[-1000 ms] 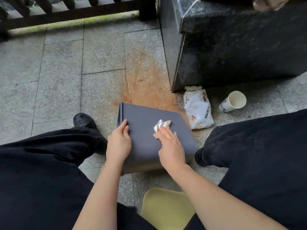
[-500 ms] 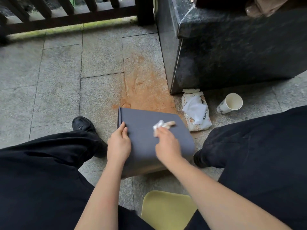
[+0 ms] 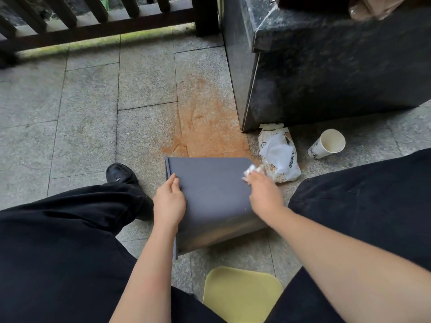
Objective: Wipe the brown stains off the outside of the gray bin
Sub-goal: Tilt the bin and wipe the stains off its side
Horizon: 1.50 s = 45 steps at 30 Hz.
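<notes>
A black shoe (image 3: pixel 121 174) stands on the stone floor (image 3: pixel 88 117) at the left. Just right of it the left hand (image 3: pixel 169 202) rests on the gray bin (image 3: pixel 214 194), fingers loosely spread along its left edge. The bin lies on its side on the floor, near the orange-brown stain (image 3: pixel 205 127). At its far right corner the right hand (image 3: pixel 264 194) pinches a crumpled wipe (image 3: pixel 250 170) against the bin. Further right lie a wipe pack (image 3: pixel 279 155) and a paper cup (image 3: pixel 328 143).
</notes>
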Tool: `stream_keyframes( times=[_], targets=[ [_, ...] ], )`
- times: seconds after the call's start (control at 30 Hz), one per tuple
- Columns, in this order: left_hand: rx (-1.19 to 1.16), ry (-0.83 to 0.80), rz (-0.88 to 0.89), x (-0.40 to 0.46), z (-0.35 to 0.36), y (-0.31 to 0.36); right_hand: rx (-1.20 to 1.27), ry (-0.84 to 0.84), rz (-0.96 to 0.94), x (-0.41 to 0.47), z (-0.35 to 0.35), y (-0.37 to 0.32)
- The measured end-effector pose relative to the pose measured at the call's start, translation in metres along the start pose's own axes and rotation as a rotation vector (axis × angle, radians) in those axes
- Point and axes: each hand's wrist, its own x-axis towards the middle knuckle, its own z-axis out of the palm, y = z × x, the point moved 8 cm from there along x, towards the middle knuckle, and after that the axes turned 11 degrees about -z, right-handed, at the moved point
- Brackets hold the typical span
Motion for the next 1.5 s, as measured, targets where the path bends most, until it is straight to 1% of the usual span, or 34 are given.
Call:
stream_keyframes(
  times=[0.1,0.17,0.23,0.3,0.4,0.47,0.53,0.6,0.67,0.73,0.8,0.87,0.93,1.0,1.03,1.07,1.13,1.2,1.23,1.3,1.37,1.4,1.5],
  targets=[
    [-0.019,0.001,-0.002,0.000,0.001,0.000,0.001,-0.072,0.105,0.011,0.003,0.022],
    [-0.005,0.011,0.009,-0.001,-0.001,0.000,0.044,-0.085,0.153,0.017,0.005,0.015],
    [0.009,0.009,0.052,-0.004,0.000,0.005,0.134,-0.137,0.134,0.019,0.011,-0.008],
    [0.033,-0.010,0.116,-0.007,0.003,0.013,0.276,-0.172,-0.016,0.019,0.019,-0.052],
    [0.085,-0.015,0.209,-0.010,0.006,0.020,0.535,-0.124,-0.363,0.009,0.025,-0.124],
    [0.107,0.016,0.225,-0.012,0.005,0.020,0.524,-0.083,-0.496,0.011,0.027,-0.137],
    [0.132,0.032,0.233,-0.013,0.004,0.018,0.438,-0.048,-0.552,0.023,0.028,-0.126],
    [0.162,0.030,0.254,-0.014,0.004,0.016,0.402,-0.066,-0.459,0.044,0.033,-0.097],
    [0.181,0.032,0.258,-0.015,0.004,0.015,0.342,-0.079,-0.285,0.067,0.035,-0.058],
    [0.188,0.041,0.250,-0.015,0.003,0.013,0.195,-0.119,-0.116,0.082,0.036,-0.011],
    [0.197,0.052,0.266,-0.012,0.003,0.014,0.071,-0.209,0.019,0.082,0.039,0.034],
    [0.211,0.050,0.280,-0.009,0.003,0.018,0.083,-0.237,0.120,0.077,0.042,0.062],
    [0.215,0.029,0.294,-0.009,0.007,0.022,0.152,-0.181,0.174,0.073,0.039,0.063],
    [0.198,0.011,0.296,-0.012,0.010,0.024,0.221,-0.107,0.172,0.072,0.034,0.039],
    [0.188,0.010,0.283,-0.013,0.012,0.024,0.276,-0.070,0.136,0.071,0.032,0.018],
    [0.179,0.016,0.262,-0.014,0.012,0.022,0.346,-0.034,0.070,0.068,0.029,-0.007],
    [0.161,0.038,0.210,-0.014,0.009,0.018,0.459,0.023,-0.137,0.055,0.021,-0.065],
    [0.148,0.056,0.166,-0.011,0.005,0.014,0.526,0.027,-0.330,0.030,0.019,-0.114],
    [0.137,0.058,0.147,-0.010,0.003,0.012,0.540,0.021,-0.401,0.015,0.020,-0.131],
    [0.088,0.052,0.122,-0.007,0.000,0.009,0.536,0.022,-0.478,-0.015,0.021,-0.146],
    [0.033,0.042,0.112,-0.007,0.001,0.008,0.473,0.040,-0.492,-0.037,0.020,-0.137],
    [0.005,0.036,0.107,-0.008,0.001,0.007,0.447,0.036,-0.467,-0.043,0.019,-0.126],
    [-0.075,0.040,0.050,-0.010,-0.005,-0.004,0.395,-0.003,-0.261,-0.043,0.013,-0.075]
  ],
)
